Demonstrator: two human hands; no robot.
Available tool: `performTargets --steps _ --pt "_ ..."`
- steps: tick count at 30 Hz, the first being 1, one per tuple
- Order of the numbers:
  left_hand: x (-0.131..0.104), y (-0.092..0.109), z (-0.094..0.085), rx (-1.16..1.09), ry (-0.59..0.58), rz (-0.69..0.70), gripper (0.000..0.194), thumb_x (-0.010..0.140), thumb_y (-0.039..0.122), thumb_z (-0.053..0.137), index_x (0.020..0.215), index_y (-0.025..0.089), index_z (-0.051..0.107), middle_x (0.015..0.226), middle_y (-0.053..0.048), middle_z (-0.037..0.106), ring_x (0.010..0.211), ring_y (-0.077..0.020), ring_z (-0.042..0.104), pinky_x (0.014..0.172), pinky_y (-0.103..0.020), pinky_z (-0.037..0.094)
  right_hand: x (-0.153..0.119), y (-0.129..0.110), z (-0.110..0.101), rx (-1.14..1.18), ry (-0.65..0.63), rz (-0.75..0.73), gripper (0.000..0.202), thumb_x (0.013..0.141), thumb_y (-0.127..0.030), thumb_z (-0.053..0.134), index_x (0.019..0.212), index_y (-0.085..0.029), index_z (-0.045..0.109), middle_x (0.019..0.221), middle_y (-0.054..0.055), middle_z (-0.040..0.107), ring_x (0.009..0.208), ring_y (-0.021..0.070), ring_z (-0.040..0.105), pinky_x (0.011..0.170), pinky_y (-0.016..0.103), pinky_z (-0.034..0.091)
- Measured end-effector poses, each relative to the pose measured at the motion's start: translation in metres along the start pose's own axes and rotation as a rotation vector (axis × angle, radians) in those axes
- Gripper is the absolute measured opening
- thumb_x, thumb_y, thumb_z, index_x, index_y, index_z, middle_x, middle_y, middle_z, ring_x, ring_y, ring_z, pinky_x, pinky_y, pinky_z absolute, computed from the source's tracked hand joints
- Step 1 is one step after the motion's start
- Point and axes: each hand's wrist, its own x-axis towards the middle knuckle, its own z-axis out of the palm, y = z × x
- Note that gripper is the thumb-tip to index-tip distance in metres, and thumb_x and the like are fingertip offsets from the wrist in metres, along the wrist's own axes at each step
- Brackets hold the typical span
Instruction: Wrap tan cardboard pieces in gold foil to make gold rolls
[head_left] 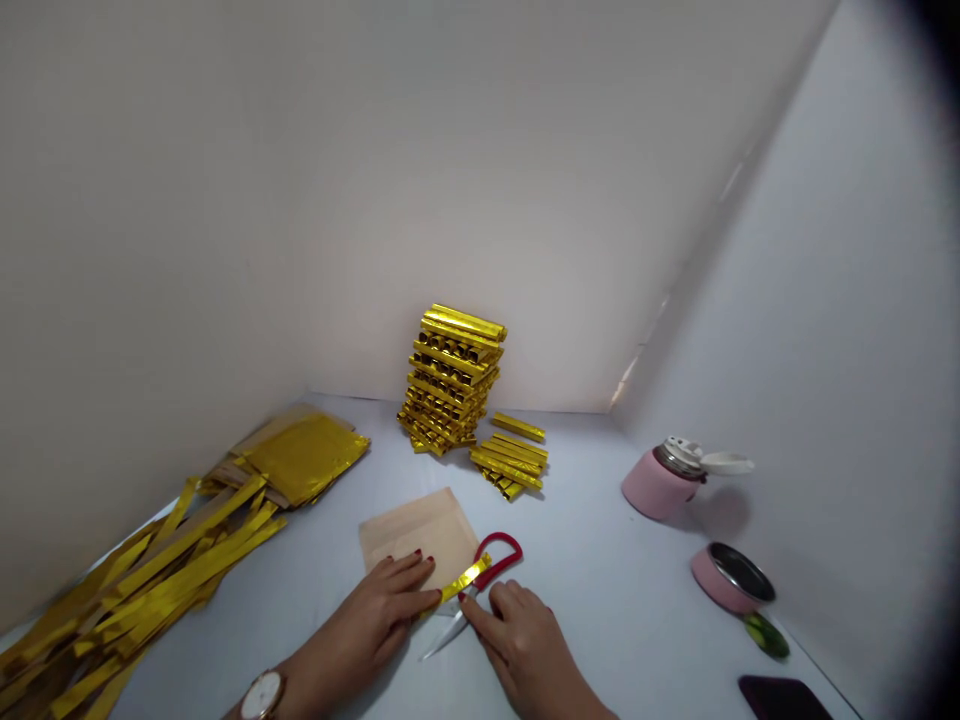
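My left hand (pixel 397 603) lies flat on a tan paper sheet (pixel 412 525), fingers spread and one fingertip at the lower end of a narrow gold foil strip (pixel 466 577). My right hand (pixel 521 630) rests beside it on the table. One digit reaches left toward the strip, apart from the other fingers, which are bent down with their tips partly hidden; I see nothing held in it. Between my hands lies a pair of scissors with a red handle (pixel 510 541), blades pointing down-left. The strip's upper end overlaps the scissors by the handle.
A tall stack of gold rolled tubes (pixel 454 375) stands at the back, with a smaller pile (pixel 511 460) beside it. Left are gold foil sheets (pixel 311 455) and loose strips (pixel 172 570). Right are a pink flask (pixel 652 485), a pink cup (pixel 720 585), a green object (pixel 766 636) and a dark flat object (pixel 780 698).
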Motion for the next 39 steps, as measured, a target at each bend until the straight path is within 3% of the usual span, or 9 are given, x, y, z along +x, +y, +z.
performTargets --steps 7,17,28,34,39 --pt "0.002 0.000 -0.011 0.019 0.061 0.063 0.049 0.085 0.005 0.047 0.122 0.035 0.059 0.136 -0.003 0.052 0.124 -0.0231 0.047 0.101 -0.042 0.040 0.003 -0.002 -0.002 0.018 -0.053 0.015 0.040 0.082 -0.008 0.052 0.119 -0.022 0.057 0.083 0.006 0.060 0.073 0.0209 0.055 0.062 0.030 0.042" --pt "-0.002 -0.008 0.001 0.026 0.259 0.135 0.047 0.081 0.005 0.047 0.116 0.033 0.062 0.133 -0.002 0.055 0.119 -0.0227 0.053 0.097 -0.039 0.046 0.003 -0.003 -0.005 0.035 -0.052 0.045 0.040 0.080 -0.010 0.054 0.117 -0.025 0.056 0.083 0.006 0.060 0.073 0.0209 0.055 0.061 0.030 0.042" --pt "-0.001 -0.023 0.008 0.144 0.329 0.226 0.045 0.084 0.013 0.052 0.121 0.038 0.057 0.131 0.001 0.057 0.115 -0.0214 0.057 0.093 -0.032 0.050 0.003 0.001 0.010 -0.039 0.128 0.006 0.033 0.076 -0.015 0.057 0.107 -0.026 0.058 0.073 0.002 0.057 0.063 0.0184 0.053 0.053 0.026 0.036" --pt "0.001 -0.028 0.010 0.185 0.369 0.316 0.048 0.081 0.011 0.052 0.121 0.037 0.056 0.129 0.001 0.058 0.113 -0.0197 0.059 0.092 -0.029 0.050 0.004 0.007 0.029 -0.154 0.340 -0.040 0.025 0.076 -0.018 0.055 0.099 -0.028 0.060 0.061 0.000 0.053 0.051 0.0165 0.047 0.045 0.024 0.029" --pt "0.001 -0.027 0.010 0.195 0.345 0.258 0.048 0.082 0.012 0.052 0.121 0.038 0.056 0.131 0.002 0.056 0.114 -0.0208 0.058 0.093 -0.030 0.050 0.003 0.006 0.022 -0.083 0.247 -0.022 0.031 0.077 -0.016 0.056 0.106 -0.027 0.059 0.069 0.001 0.057 0.059 0.0168 0.051 0.050 0.025 0.034"
